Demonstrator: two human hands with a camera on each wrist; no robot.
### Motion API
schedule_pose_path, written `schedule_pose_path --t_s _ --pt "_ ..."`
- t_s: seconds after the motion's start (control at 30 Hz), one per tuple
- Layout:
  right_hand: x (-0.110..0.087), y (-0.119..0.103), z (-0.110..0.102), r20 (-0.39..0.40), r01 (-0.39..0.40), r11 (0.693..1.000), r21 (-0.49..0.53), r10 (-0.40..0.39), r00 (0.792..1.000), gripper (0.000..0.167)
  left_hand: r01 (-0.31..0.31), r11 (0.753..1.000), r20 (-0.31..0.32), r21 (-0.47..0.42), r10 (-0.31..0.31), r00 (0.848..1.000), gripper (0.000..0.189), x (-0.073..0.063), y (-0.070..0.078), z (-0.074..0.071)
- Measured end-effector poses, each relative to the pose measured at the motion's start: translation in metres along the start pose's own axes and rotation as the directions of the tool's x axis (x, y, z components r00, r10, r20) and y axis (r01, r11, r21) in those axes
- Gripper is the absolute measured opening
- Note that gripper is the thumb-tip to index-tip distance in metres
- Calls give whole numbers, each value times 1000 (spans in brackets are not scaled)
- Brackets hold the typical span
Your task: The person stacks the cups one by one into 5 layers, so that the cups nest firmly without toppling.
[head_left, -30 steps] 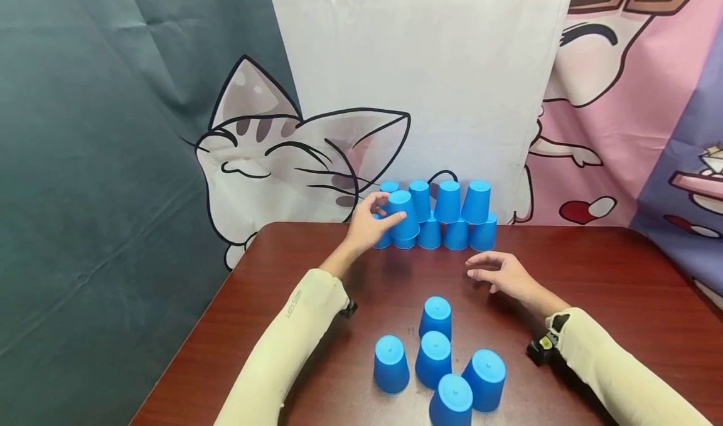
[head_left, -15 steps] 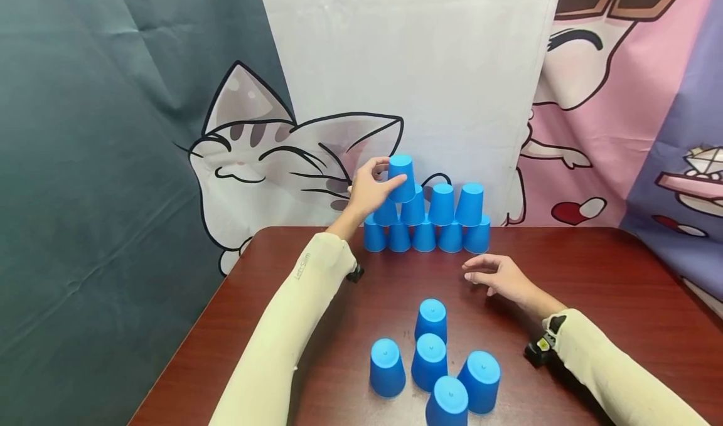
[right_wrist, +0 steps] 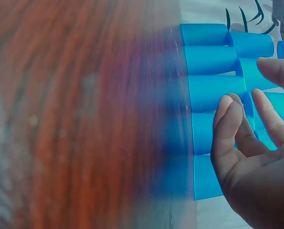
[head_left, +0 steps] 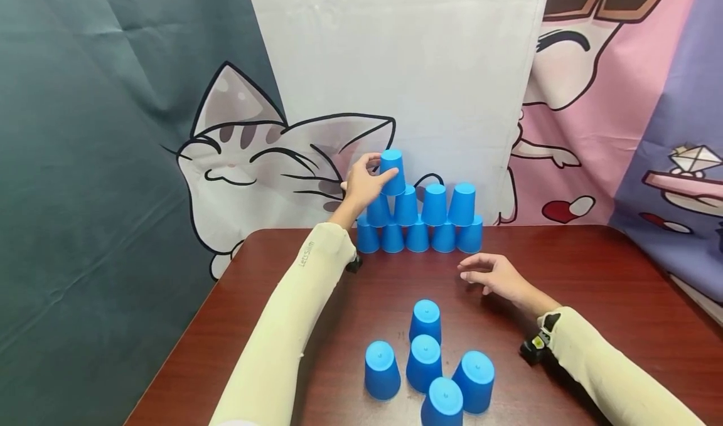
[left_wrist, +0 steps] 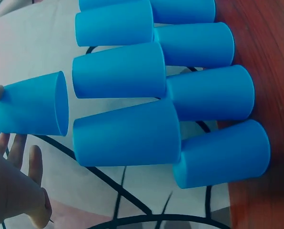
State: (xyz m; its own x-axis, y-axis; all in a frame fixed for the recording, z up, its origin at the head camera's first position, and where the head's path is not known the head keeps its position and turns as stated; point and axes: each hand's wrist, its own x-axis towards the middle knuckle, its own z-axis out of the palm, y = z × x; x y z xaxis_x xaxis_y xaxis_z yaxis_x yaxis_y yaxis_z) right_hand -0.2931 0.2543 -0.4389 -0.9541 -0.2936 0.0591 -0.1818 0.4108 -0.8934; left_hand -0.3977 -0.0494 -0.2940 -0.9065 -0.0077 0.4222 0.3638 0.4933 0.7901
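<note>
My left hand (head_left: 361, 184) pinches an upside-down blue plastic cup (head_left: 392, 174) between thumb and fingers, above the left part of a stacked cup wall. That wall has a bottom row of several cups (head_left: 418, 238) and a second row of several more (head_left: 435, 206) bridging them. In the left wrist view, a gap separates the rim of the held cup (left_wrist: 30, 107) from the second-row cups (left_wrist: 120, 71). My right hand (head_left: 499, 276), fingers loosely bent and holding nothing, hovers over the table right of centre, in front of the wall.
Several more upside-down blue cups stand loose near the front, among them a left one (head_left: 382, 371) and a right one (head_left: 474, 382). All stand on a reddish-brown table (head_left: 271, 307). Behind its back edge hangs a printed cloth (head_left: 452, 68), close behind the cup wall.
My left hand has lifted its cup from in front of the wall to above the second row, then shifted slightly. The right hand stays nearly still; the view has shifted a little.
</note>
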Motion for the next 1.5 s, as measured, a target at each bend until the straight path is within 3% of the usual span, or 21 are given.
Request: schedule_pose_path --t_s 0.23,0.63,0.87,1.2,1.5 --pt "3 4 -2 6 3 1000 2 -3 1000 37 37 999 -21 30 -36 999 57 1 -11 0" --pt "-1 2 -3 11 -11 999 31 11 1000 35 32 999 -24 15 -32 999 59 -1 -11 3" --pt "-3 2 -3 20 1 999 32 -2 1000 37 57 996 23 75 -59 998 61 -4 -14 3" --pt "-6 3 -1 26 5 998 55 -6 1000 37 56 995 21 84 -58 998 58 -5 -17 4" --pt "-5 2 -3 28 -6 999 42 5 1000 35 130 990 -17 46 -129 991 66 -16 -15 6"
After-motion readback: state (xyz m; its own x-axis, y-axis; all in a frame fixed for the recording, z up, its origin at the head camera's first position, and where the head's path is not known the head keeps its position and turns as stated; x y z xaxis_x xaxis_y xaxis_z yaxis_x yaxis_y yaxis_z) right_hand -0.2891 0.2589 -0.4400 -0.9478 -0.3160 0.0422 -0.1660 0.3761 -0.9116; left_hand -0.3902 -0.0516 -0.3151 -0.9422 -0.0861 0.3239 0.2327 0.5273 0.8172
